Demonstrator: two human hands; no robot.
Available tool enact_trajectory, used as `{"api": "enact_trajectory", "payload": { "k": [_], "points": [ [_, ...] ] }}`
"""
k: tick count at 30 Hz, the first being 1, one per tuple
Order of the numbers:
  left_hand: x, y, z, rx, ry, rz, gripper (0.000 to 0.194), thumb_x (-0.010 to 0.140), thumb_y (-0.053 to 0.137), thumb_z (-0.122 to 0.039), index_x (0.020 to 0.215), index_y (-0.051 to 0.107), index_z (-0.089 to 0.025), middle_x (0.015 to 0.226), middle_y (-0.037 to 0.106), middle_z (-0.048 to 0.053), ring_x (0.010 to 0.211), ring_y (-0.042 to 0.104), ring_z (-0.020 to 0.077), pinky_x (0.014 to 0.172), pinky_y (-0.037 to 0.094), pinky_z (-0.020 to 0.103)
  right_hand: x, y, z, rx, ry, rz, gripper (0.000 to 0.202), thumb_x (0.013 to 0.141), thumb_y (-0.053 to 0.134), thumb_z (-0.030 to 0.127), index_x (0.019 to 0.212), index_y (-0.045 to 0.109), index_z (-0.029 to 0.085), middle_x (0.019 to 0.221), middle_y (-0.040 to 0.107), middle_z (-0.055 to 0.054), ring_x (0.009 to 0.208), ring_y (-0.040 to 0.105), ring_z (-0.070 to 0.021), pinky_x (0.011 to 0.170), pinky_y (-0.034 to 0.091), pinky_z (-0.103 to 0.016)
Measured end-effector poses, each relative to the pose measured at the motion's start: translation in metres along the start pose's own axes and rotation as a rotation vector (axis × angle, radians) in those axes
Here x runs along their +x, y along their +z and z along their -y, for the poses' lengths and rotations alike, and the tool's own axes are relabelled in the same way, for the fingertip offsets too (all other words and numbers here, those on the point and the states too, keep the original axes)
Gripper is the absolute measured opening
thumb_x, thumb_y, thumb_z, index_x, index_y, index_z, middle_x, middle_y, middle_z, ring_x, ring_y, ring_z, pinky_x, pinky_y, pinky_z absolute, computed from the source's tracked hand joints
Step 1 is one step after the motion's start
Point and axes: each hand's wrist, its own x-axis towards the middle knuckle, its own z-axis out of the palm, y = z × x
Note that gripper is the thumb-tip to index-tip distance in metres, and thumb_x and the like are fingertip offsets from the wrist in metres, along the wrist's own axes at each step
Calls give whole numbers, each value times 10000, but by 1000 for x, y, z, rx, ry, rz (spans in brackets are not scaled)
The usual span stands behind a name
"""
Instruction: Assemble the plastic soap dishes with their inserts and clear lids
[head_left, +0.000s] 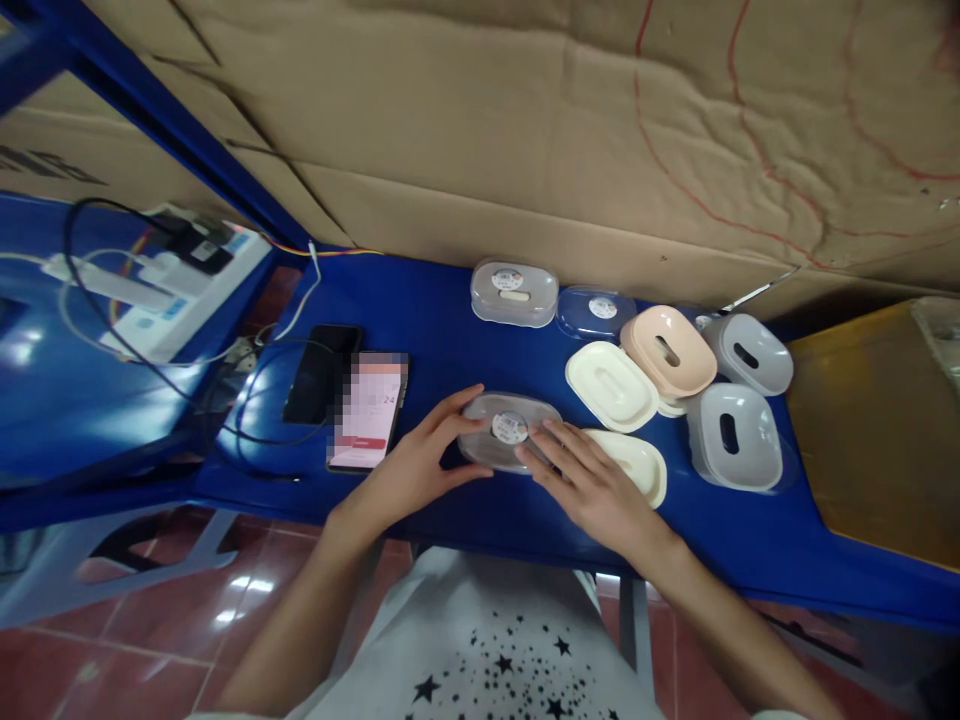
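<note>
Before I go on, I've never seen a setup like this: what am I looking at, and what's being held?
There is no machine: these are a person's bare hands, and the one picture comes from a camera worn on their head, looking forward and down. The left hand holds a clear lid by its left end; the right hand lies over the right end. Whether a box sits underneath, I can't tell. On the blue table, phones lie to the left; cream trays, a peach box and grey boxes are to the right.
</note>
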Motion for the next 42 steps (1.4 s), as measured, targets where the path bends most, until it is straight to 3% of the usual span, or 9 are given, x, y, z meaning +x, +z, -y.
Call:
{"api": "enact_trajectory", "payload": {
  "k": [8, 14, 18, 24, 27, 32, 36, 39, 42],
  "points": [
    [-7, 6, 8, -84, 44, -153, 479, 889, 897, -373, 1199, 558, -239, 1544, 561, 160, 1439, 603, 314, 1116, 603, 578, 3, -1, -11, 74, -41, 57, 729, 969, 532, -32, 1654, 455, 206, 1720, 454, -62, 1603, 416, -277, 1333, 405, -506],
    [-7, 12, 8, -7, 79, -123, 553, 921, 861, -307, 1384, 565, -240, 1502, 509, 165, 1421, 598, 307, 1141, 596, 556, 10, 1, -15, 100, -25, 34, 619, 1013, 621, 74, 1598, 535, 256, 1693, 499, -51, 1576, 450, -326, 1341, 349, -616],
    [-7, 17, 6, -20, 95, -149, 484, 951, 831, -265, 1348, 554, -261, 1506, 482, 144, 1429, 596, 293, 1156, 591, 553, 13, 0, -18, 87, -65, 29, 689, 968, 567, -37, 1597, 534, 242, 1711, 467, -77, 1581, 448, -314, 1359, 300, -626],
    [-9, 18, 5, 13, 83, -150, 491, 948, 838, -272, 1318, 516, -245, 1605, 459, 189, 1513, 535, 330, 1148, 597, 573, 14, 1, -17, 56, -106, 19, 667, 986, 584, 2, 1615, 510, 213, 1711, 463, -96, 1600, 414, -341, 1357, 275, -654],
    [-10, 21, 5, 13, 91, -170, 499, 957, 830, -297, 1332, 507, -237, 1610, 487, 201, 1489, 569, 320, 1106, 631, 545, 14, 3, -17, 132, -90, 13, 681, 991, 555, -13, 1622, 496, 237, 1708, 473, -66, 1627, 370, -306, 1361, 267, -644],
    [-12, 23, 3, 6, 59, -143, 544, 966, 819, -323, 1416, 520, -257, 1557, 524, 177, 1444, 605, 316, 1076, 647, 550, 19, 0, -19, 267, 83, 13, 704, 1050, 672, 239, 1691, 385, 296, 1746, 408, -86, 1689, 185, -348, 1308, 393, -635],
    [-11, 17, 1, 17, 37, -99, 730, 934, 856, -330, 1553, 470, -298, 1551, 516, 166, 1464, 573, 335, 1145, 592, 589, 23, -4, -20, 257, 62, 30, 790, 1052, 679, 256, 1731, 283, 333, 1758, 386, -80, 1691, 171, -351, 1301, 433, -576],
    [-9, 14, 0, 10, -9, -54, 815, 904, 885, -361, 1589, 447, -309, 1596, 491, 166, 1495, 540, 352, 1179, 560, 595, 24, -6, -20, 197, 43, 34, 760, 1047, 690, 284, 1717, 332, 297, 1744, 407, -105, 1682, 201, -373, 1301, 425, -594],
    [-7, 13, -1, -10, -58, -10, 740, 941, 849, -353, 1575, 469, -315, 1631, 485, 149, 1488, 559, 333, 1189, 555, 568, 25, -5, -18, 135, 40, 47, 690, 1038, 705, 312, 1672, 438, 259, 1710, 453, -135, 1661, 253, -410, 1278, 449, -610]
  ]
}}
